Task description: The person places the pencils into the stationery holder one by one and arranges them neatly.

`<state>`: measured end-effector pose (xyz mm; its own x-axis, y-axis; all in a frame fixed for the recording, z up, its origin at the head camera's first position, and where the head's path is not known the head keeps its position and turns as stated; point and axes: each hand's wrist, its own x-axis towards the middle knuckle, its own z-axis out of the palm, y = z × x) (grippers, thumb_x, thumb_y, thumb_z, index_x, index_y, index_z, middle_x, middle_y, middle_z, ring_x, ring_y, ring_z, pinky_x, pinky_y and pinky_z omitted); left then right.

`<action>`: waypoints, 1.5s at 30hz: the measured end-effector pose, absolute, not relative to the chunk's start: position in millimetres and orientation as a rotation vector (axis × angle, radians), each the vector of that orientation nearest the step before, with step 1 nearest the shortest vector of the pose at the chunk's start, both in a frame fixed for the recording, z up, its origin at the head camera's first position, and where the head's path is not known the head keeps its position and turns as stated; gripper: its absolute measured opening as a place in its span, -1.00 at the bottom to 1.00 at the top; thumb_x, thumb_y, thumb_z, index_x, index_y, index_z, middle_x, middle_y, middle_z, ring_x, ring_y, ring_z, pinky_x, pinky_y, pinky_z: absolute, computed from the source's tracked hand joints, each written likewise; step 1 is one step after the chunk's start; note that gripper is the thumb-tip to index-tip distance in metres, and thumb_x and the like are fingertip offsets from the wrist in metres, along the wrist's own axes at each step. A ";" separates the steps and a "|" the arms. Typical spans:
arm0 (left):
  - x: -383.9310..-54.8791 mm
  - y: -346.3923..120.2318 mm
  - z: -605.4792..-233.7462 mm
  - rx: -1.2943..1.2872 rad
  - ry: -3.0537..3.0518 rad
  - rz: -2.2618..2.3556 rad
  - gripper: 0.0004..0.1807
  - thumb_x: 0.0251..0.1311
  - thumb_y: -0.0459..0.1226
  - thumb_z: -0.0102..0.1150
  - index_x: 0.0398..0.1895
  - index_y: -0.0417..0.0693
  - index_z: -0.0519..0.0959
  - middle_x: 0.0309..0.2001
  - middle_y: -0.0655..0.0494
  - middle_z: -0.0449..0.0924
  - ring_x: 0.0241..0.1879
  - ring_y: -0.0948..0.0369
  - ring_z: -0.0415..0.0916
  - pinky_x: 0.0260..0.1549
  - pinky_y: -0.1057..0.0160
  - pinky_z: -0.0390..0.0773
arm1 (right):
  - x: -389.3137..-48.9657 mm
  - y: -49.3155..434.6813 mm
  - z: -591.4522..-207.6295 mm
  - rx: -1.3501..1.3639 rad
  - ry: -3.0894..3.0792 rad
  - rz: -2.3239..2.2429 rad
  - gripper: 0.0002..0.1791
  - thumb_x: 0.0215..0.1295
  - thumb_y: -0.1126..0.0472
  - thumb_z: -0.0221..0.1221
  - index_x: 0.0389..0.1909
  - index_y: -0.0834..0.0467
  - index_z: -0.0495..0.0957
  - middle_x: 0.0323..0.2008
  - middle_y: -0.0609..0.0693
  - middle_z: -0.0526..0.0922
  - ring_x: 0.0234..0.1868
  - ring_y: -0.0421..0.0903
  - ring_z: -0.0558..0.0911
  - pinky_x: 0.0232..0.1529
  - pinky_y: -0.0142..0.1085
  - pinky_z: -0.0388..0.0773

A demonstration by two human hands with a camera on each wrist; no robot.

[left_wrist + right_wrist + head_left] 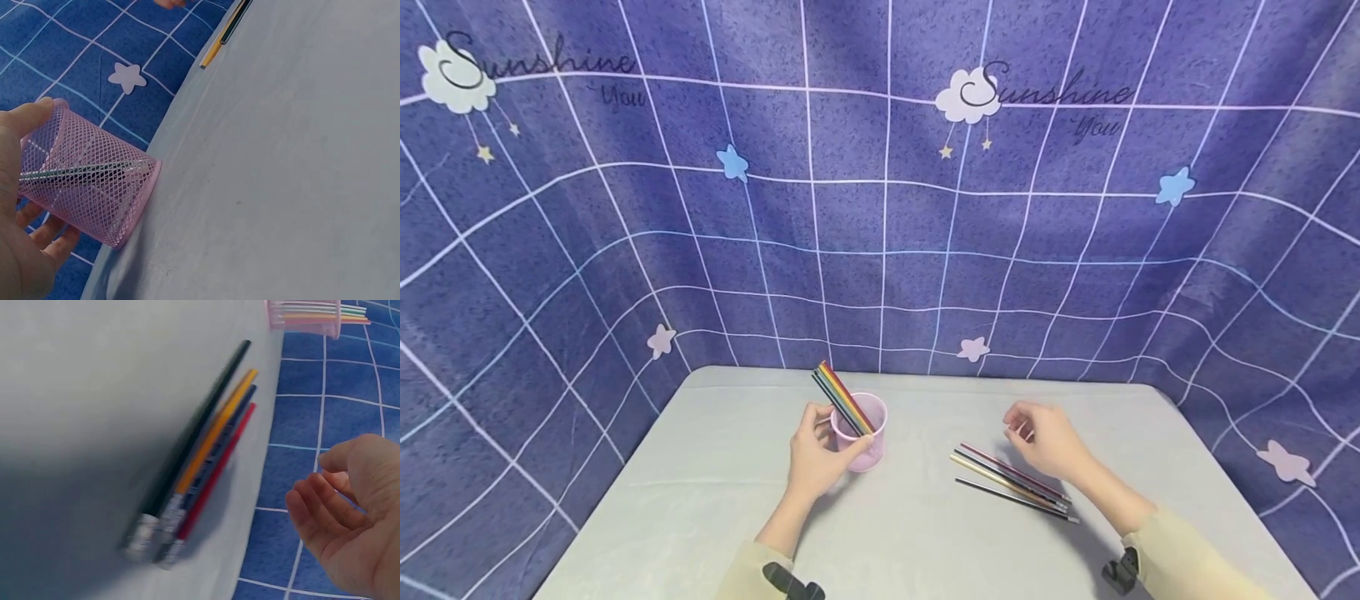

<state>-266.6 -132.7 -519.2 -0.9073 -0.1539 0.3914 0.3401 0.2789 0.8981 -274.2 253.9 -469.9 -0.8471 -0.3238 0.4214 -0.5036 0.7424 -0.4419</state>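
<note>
My left hand (820,458) grips a pink mesh pencil cup (94,175) round its side, thumb near the rim. Inside the cup several pencils (841,396) lean to the left, their ends sticking out above the rim. To the right, my right hand (1047,437) hovers over the table with loosely curled fingers and nothing between them. Just below and left of it lie several loose pencils (215,447) side by side: dark green, yellow, dark blue and red, with metal-banded ends toward me.
A pale cloth covers the table (910,533). Blue grid-patterned fabric (880,208) with stars and clouds hangs behind the table and along its sides. A dark strap (1122,570) sits on the right wrist, another (793,582) on the left.
</note>
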 end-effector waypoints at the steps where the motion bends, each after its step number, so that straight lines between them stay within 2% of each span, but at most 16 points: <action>1: -266.7 -132.7 -518.6 -0.170 -2.150 -1.664 -0.25 -0.19 -0.22 0.80 0.04 -0.17 0.49 0.06 -0.20 0.72 0.14 -0.18 0.74 0.21 -0.15 0.76 | -272.6 255.3 -472.3 0.651 -2.629 0.792 -0.87 0.19 0.43 0.37 -0.30 0.17 0.66 -0.48 -0.15 0.73 -0.48 -0.35 0.62 -0.44 -0.41 0.71; 12: -268.1 -132.7 -517.3 -0.185 -2.142 -1.656 -0.24 -0.19 -0.18 0.81 0.03 -0.17 0.50 0.04 -0.20 0.73 0.11 -0.17 0.76 0.19 -0.12 0.78 | -259.1 254.8 -502.1 0.739 -2.687 0.670 -0.86 0.15 0.32 0.46 -0.37 0.05 0.69 -0.52 -0.26 0.65 -0.49 -0.47 0.49 -0.43 -0.45 0.60; 20: -267.4 -134.7 -522.9 -0.181 -2.136 -1.655 -0.25 -0.18 -0.15 0.81 0.03 -0.15 0.51 0.04 -0.18 0.73 0.12 -0.16 0.75 0.19 -0.13 0.78 | -258.1 251.4 -508.0 0.761 -2.722 0.595 -0.84 0.11 0.41 0.42 -0.38 0.10 0.70 -0.50 -0.21 0.66 -0.45 -0.40 0.56 -0.38 -0.37 0.66; 27: -266.1 -134.7 -521.0 -0.178 -2.139 -1.655 -0.24 -0.19 -0.15 0.81 0.03 -0.15 0.51 0.05 -0.18 0.73 0.15 -0.16 0.74 0.21 -0.11 0.77 | -259.8 251.4 -507.3 0.786 -2.721 0.497 -0.83 0.07 0.39 0.45 -0.45 0.04 0.72 -0.53 -0.21 0.67 -0.47 -0.35 0.56 -0.40 -0.36 0.66; 36: -264.8 -133.4 -519.6 -0.171 -2.149 -1.642 -0.24 -0.18 -0.15 0.80 0.03 -0.15 0.50 0.06 -0.21 0.72 0.15 -0.19 0.74 0.21 -0.14 0.76 | -267.0 252.0 -495.6 0.788 -2.742 0.528 -0.82 0.12 0.44 0.40 -0.42 0.09 0.70 -0.51 -0.16 0.68 -0.46 -0.29 0.59 -0.39 -0.34 0.69; 45: -264.3 -132.9 -519.4 -0.170 -2.147 -1.633 -0.25 -0.18 -0.16 0.81 0.02 -0.14 0.51 0.04 -0.18 0.73 0.13 -0.17 0.75 0.18 -0.10 0.78 | -291.4 244.9 -454.3 0.680 -2.720 0.680 -0.88 0.25 0.45 0.32 -0.30 0.18 0.72 -0.47 -0.10 0.73 -0.45 -0.28 0.61 -0.39 -0.35 0.67</action>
